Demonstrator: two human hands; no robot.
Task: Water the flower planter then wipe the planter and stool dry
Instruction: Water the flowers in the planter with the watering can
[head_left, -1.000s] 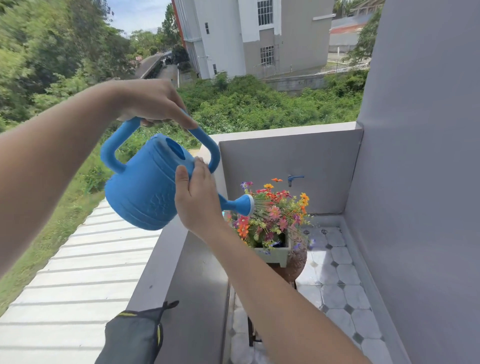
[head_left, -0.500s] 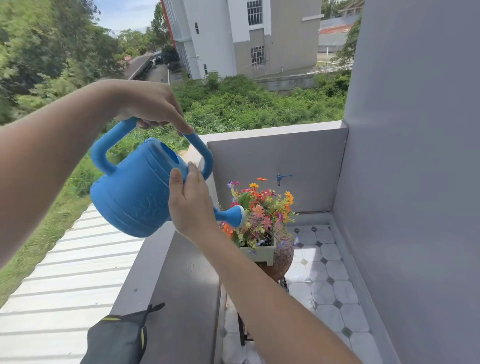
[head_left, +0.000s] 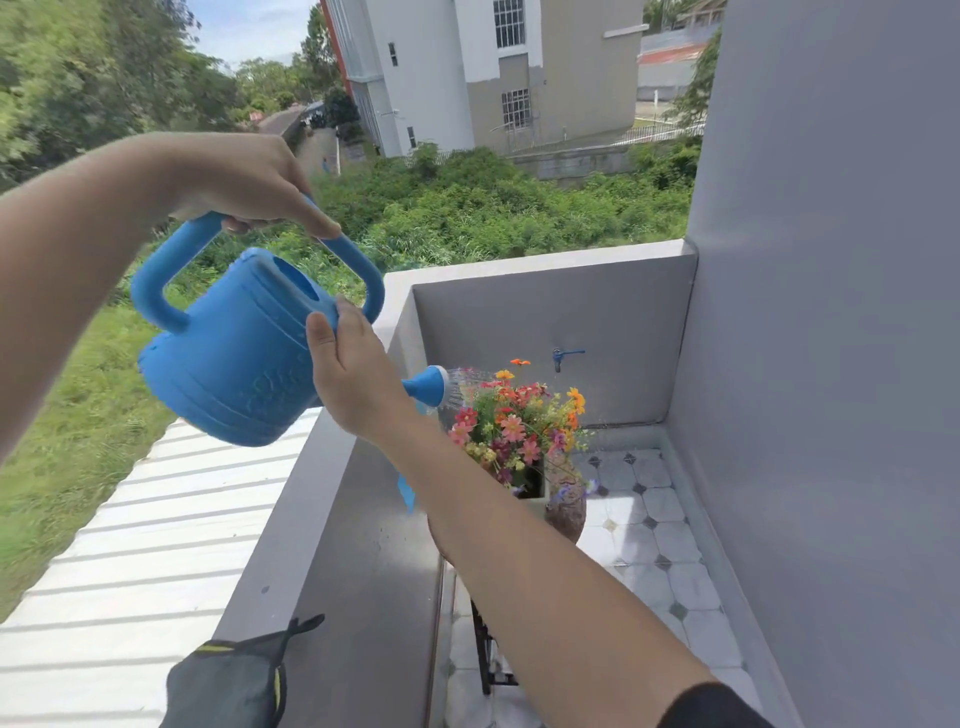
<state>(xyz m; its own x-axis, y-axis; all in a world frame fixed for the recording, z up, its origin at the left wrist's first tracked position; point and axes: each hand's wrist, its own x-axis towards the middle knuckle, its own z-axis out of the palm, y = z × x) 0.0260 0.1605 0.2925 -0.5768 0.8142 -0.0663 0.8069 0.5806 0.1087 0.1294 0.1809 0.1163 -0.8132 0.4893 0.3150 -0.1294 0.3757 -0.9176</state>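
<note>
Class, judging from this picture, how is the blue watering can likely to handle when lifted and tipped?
Probably stiff: the watering can holds its moulded shape while the left hand grips its top handle. Likely hefty or unsteady when tipped, since the right hand steadies its front. Its weight probably shifts forward as water sprays from the spout onto the flowers.

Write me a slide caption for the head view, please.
Left hand holds the watering can by its handle, right hand steadies it, spraying the flowers.
</note>
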